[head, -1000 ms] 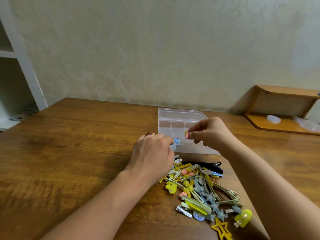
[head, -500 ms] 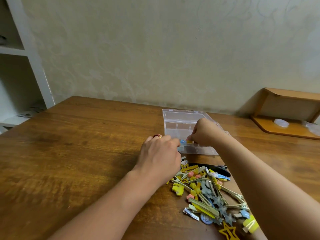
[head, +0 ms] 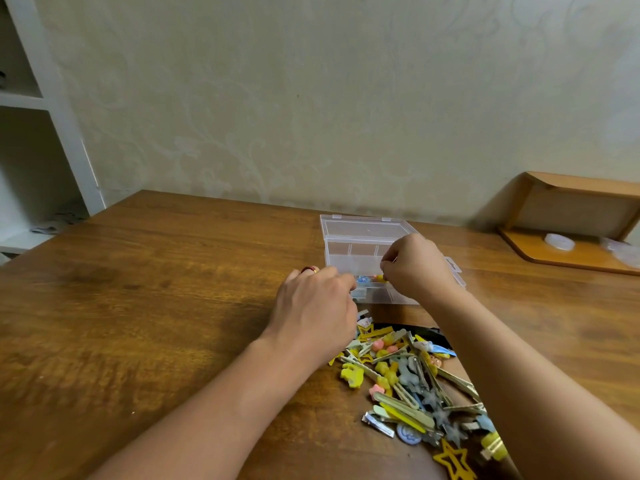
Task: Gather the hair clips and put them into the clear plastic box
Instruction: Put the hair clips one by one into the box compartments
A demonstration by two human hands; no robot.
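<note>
The clear plastic box (head: 343, 252) stands open on the wooden table (head: 156, 306), its lid lying back toward the wall. My left hand (head: 317, 308) curls round the box's front left corner. My right hand (head: 417, 268) is over the box's front compartments and pinches a small yellow hair clip (head: 380, 278) low inside. A blue hair clip (head: 362, 279) lies in the box between my two hands. A pile of hair clips (head: 408, 382), mostly yellow, green and grey, lies on the table in front of the box, partly hidden by my right forearm.
A black object (head: 427, 333) lies under the far side of the pile. A yellow star shape (head: 452, 460) sits at the near end. A small wooden shelf (head: 571, 209) with a clear round item (head: 559, 242) stands at the back right. White shelving (head: 38, 133) is on the left.
My right hand has come down from above the box into it with the small yellow clip. My left hand has stayed at the box's corner. The view has shifted slightly.
</note>
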